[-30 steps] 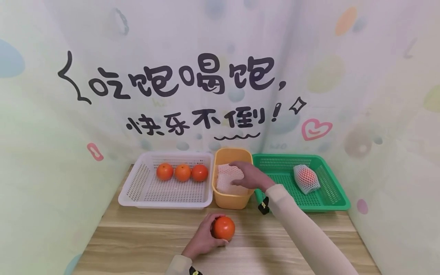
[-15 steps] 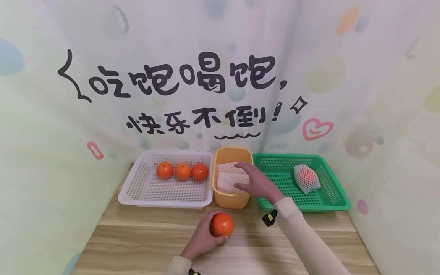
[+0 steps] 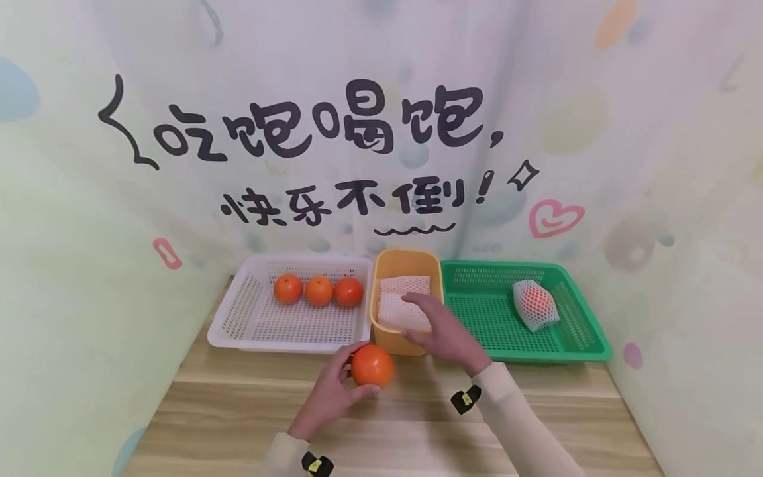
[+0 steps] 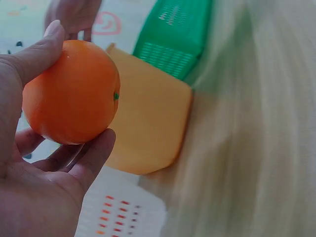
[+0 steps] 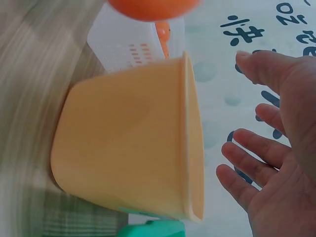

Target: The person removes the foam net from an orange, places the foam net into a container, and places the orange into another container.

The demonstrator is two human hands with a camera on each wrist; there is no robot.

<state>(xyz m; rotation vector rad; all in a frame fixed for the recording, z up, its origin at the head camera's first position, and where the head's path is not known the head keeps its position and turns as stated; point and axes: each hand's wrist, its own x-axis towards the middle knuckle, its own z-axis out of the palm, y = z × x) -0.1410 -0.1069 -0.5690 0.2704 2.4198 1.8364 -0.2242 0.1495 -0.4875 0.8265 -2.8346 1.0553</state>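
My left hand [image 3: 332, 392] grips an orange [image 3: 372, 366] between thumb and fingers, in front of the yellow bin [image 3: 401, 342]. The left wrist view shows that orange [image 4: 74, 94] close up, its small green stem spot facing right. My right hand [image 3: 444, 331] hovers at the bin's front right rim with nothing in it. Its fingers are spread apart in the right wrist view, beside the bin's opening. White foam net sleeves [image 3: 405, 310] lie inside the bin, partly hidden by the right hand.
A white basket [image 3: 286, 344] to the left holds several oranges [image 3: 319, 291] in a row. To the right stands a green basket [image 3: 501, 344] with one net-wrapped fruit [image 3: 535, 303]. All stand on a wooden table [image 3: 226, 417] against a printed curtain.
My left hand has lifted the orange and moved it forward and slightly left, nearer the bin. My right hand has drawn back from over the sleeves toward the bin's front right rim.
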